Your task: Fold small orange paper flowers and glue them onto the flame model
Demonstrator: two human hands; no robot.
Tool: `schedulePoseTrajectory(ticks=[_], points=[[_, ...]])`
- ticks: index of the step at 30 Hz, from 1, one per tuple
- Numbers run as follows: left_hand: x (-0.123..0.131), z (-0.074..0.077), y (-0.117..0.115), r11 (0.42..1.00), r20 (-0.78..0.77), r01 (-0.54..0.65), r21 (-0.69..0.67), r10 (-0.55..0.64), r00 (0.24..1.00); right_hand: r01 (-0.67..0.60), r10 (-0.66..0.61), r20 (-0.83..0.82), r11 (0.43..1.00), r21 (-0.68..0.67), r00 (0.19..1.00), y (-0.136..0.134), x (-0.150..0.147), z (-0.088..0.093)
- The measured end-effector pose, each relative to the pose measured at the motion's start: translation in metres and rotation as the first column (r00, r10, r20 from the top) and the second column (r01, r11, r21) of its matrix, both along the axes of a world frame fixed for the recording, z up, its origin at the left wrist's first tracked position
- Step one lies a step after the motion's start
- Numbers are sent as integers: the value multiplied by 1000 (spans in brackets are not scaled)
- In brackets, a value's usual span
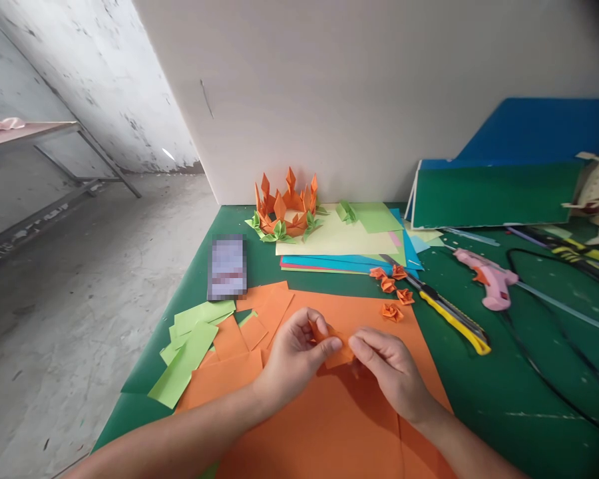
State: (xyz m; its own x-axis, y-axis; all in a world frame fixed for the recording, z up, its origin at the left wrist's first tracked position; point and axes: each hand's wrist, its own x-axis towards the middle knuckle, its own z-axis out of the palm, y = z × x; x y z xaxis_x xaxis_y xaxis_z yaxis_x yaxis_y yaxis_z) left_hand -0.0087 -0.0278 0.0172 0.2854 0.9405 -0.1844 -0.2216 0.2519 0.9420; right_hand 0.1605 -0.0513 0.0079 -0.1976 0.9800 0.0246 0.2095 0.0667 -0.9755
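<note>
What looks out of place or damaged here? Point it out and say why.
The yellow utility knife looks out of place: its blade seems extended, reaching onto the stacked paper beside small orange paper flowers. The far-left wall looks damaged, marked with dark patches.

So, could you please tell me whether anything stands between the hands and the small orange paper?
Nothing visible does: the left hand and right hand both pinch the small orange paper directly, and the folded orange flowers lie beyond them.
</note>
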Motion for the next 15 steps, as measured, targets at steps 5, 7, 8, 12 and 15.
schedulePoseTrajectory(ticks=[5,7,8,12,15], points=[[-1,0,0,999,67,0,-54,4,998,6,-7,-63,1000,-20,998,1,-1,-2],[-1,1,1,996,73,-15,-84,21,997,-2,2,22,1000,12,1000,2,-2,0],[-1,1,2,995,64,-28,-98,34,997,0,-3,74,999,32,997,2,-3,1],[-2,4,2,988,21,-37,-153,41,999,3,-31,186,989,151,982,2,-3,2],[-2,4,3,988,13,5,-154,-3,1000,-6,-23,175,986,166,984,1,-1,0]])
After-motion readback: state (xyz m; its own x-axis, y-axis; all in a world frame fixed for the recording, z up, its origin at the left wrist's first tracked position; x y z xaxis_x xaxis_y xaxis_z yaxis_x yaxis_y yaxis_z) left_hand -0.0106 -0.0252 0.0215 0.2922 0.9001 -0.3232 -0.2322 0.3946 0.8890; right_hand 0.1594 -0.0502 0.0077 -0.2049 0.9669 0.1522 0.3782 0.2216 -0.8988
